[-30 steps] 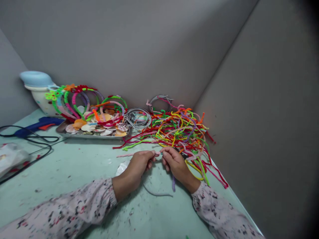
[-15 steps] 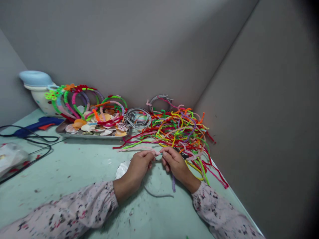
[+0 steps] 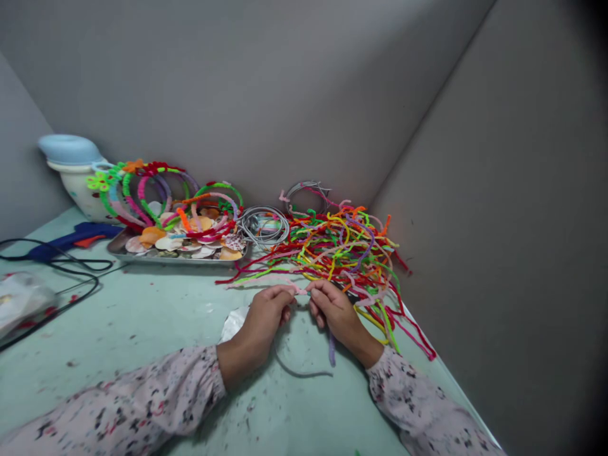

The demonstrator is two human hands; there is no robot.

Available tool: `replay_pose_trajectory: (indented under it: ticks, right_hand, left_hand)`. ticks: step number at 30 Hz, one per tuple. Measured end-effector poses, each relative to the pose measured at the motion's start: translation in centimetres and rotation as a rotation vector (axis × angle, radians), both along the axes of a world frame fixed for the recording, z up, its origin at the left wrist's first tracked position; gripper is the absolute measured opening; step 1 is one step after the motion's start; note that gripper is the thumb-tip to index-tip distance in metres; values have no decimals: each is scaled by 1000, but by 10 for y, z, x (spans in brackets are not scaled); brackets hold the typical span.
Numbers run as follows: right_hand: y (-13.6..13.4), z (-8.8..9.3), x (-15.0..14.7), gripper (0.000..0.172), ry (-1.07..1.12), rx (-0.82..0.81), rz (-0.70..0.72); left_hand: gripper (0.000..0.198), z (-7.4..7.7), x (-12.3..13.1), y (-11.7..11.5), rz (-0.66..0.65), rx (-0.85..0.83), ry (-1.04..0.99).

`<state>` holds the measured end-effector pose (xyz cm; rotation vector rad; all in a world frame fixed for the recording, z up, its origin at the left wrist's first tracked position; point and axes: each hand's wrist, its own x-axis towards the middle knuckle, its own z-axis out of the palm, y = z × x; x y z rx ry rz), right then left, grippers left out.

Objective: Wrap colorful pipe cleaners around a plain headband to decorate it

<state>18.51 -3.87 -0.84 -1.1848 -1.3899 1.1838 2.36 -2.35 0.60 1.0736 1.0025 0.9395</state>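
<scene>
My left hand (image 3: 264,320) is closed in a pinch on a pale pink pipe cleaner (image 3: 301,292). Facing it, my right hand (image 3: 338,315) pinches close by at the other end of the short pink stretch, where a bit of bluish green shows at the fingertips. A thin grey wire (image 3: 304,375) curves down from beneath my left hand towards the tabletop. Under my right hand the end of a purple pipe cleaner (image 3: 332,351) sticks out; whether that hand holds it is hidden. A crumpled silvery-white piece (image 3: 234,324) lies beside my left wrist.
Behind my hands spreads a tangled heap of coloured pipe cleaners (image 3: 332,244). Coils of grey wire (image 3: 263,226) lie left of it. A metal tray (image 3: 178,259) carries shells and fuzzy headbands. Further left are a blue glue gun (image 3: 71,239), its black cable and a blue-lidded container (image 3: 78,180).
Both hands keep their pinch in nearly the same place. Only tiny finger movement shows around the pink pipe cleaner, and the whole view has shifted very slightly.
</scene>
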Motion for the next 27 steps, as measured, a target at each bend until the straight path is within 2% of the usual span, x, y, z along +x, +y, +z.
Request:
replay_pose_trajectory:
  ticks: [10, 27]
  right_hand:
    - [0, 1, 0, 25, -17, -17, 6]
    - [2, 3, 0, 25, -5, -43, 8]
  left_hand:
    - [21, 1, 0, -1, 11, 78, 61]
    - [26, 3, 1, -2, 33, 89, 72]
